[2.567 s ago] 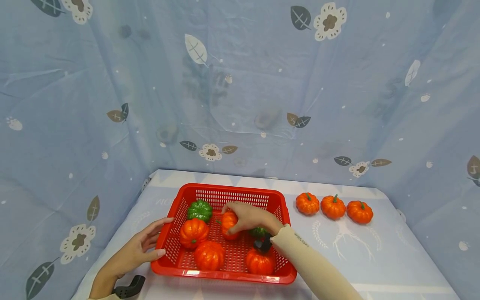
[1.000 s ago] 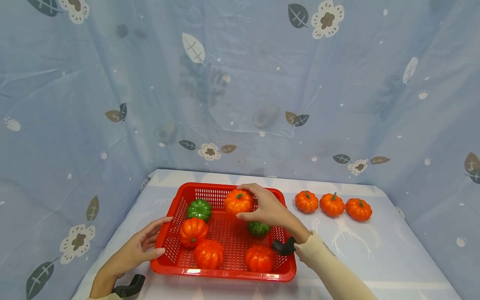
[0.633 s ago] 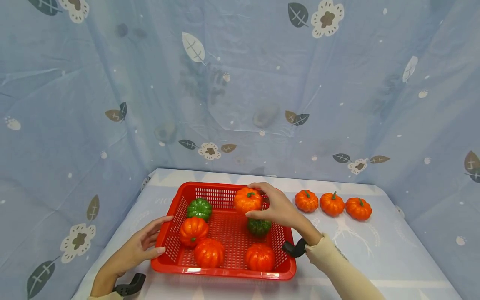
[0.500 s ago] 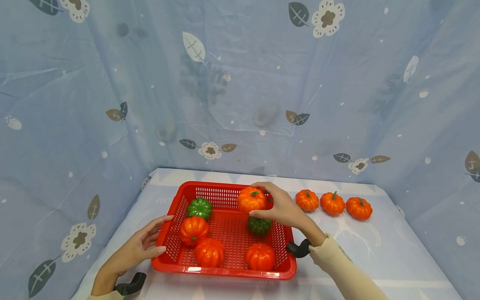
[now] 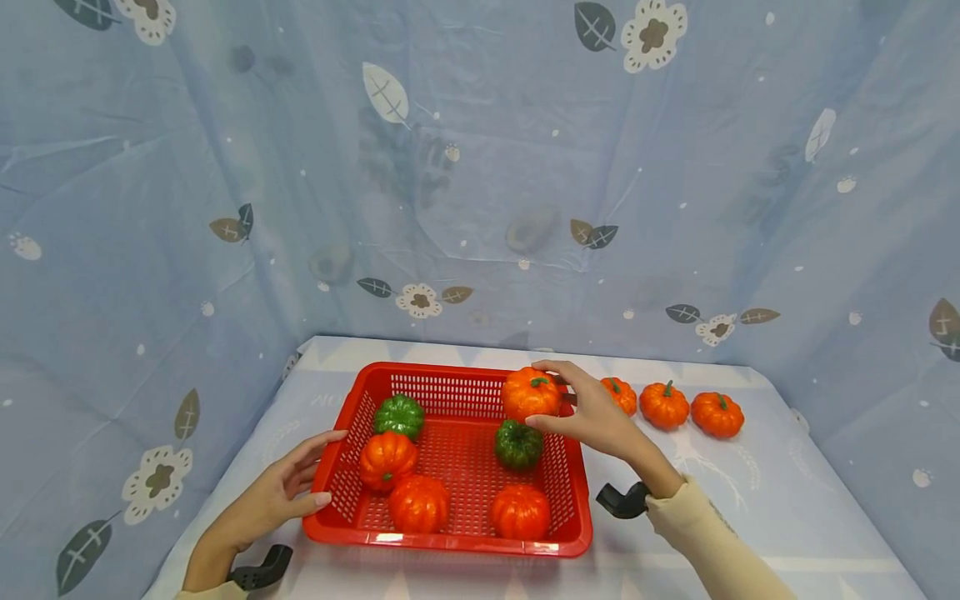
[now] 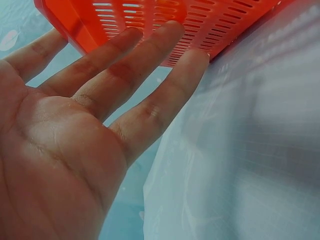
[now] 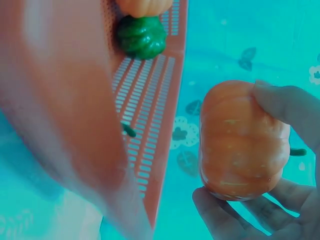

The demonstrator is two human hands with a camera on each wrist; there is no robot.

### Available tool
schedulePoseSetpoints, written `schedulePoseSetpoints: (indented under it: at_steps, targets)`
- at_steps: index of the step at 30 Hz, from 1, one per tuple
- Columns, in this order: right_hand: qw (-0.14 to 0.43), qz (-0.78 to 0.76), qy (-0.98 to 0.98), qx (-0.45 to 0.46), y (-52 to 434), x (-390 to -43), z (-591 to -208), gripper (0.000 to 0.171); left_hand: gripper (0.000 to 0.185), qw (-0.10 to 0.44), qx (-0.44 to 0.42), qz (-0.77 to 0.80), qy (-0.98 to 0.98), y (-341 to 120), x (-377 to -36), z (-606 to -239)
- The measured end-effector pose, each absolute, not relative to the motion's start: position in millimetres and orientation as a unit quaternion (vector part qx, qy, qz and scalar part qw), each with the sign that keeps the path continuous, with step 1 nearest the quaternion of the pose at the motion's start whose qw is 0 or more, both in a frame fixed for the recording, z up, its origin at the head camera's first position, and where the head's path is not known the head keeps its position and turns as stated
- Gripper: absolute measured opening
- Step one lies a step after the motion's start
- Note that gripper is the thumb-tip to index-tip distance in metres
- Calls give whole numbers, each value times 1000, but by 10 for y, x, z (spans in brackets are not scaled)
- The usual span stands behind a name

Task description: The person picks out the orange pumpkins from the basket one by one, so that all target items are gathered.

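Note:
In the head view my right hand [image 5: 596, 421] grips a small orange pumpkin [image 5: 531, 395] with a green stem, over the back right part of a red plastic basket [image 5: 467, 471]. The right wrist view shows this pumpkin [image 7: 242, 142] between thumb and fingers, raised above the rim. My left hand [image 5: 281, 492] is at the basket's left side, its straight fingers [image 6: 155, 110] against the slotted wall. Inside the basket lie two green pumpkins, one at back left [image 5: 400, 417] and one at right [image 5: 519, 446], plus three orange pumpkins [image 5: 418, 505] nearer the front.
To the right of the basket, three orange pumpkins [image 5: 663, 406] stand in a row on the pale patterned tablecloth [image 5: 780, 508]; the nearest one is partly covered by my right hand. A blue floral curtain [image 5: 480, 183] hangs behind the table and along both sides.
My right hand has lifted the orange pumpkin from the basket's middle and carried it up and right toward the back right rim. The left hand has stayed at the basket's left side.

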State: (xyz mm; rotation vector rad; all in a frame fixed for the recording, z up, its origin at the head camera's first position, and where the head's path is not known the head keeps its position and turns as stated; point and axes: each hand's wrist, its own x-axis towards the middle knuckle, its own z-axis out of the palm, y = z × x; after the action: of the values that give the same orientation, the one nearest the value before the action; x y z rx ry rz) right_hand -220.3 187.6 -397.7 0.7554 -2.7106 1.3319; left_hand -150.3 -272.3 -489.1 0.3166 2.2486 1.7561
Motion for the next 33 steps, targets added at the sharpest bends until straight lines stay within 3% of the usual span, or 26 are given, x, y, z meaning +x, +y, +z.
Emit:
schedulePoseSetpoints:
  at_steps: [33]
  targets:
    - [39, 438, -888, 138, 2712, -2006, -4215, 76, 69, 144, 93, 603, 779, -2714, -1490, -4842]
